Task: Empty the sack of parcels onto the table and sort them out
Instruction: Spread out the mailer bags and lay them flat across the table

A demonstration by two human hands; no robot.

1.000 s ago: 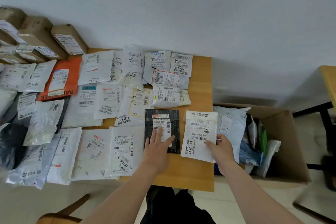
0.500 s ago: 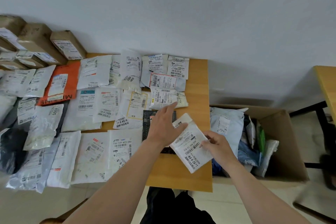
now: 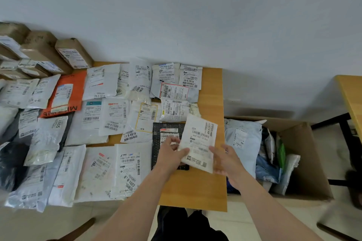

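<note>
Above the table's right end I hold a small white parcel point(image 3: 198, 143) with a printed label, tilted slightly. My left hand point(image 3: 172, 155) pinches its left edge with thumb on top. My right hand point(image 3: 226, 161) holds its lower right edge, thumb against the label side. The parcel overlaps the right side of a black parcel point(image 3: 166, 133) lying flat on the wooden table point(image 3: 210, 188). Many white and grey mailer bags point(image 3: 101, 82) lie in rows over the rest of the table, labels up.
An open cardboard box point(image 3: 305, 162) on the floor right of the table holds several more bags. Brown cartons point(image 3: 72, 55) are stacked at the back left, by an orange parcel point(image 3: 66, 92). A second table point(image 3: 350, 96) stands at far right. The wall runs behind.
The white parcel was flat on the table, then lifted and turned more upright. My left hand left the black parcel and took the white parcel's left edge; my right hand stayed on its right edge.
</note>
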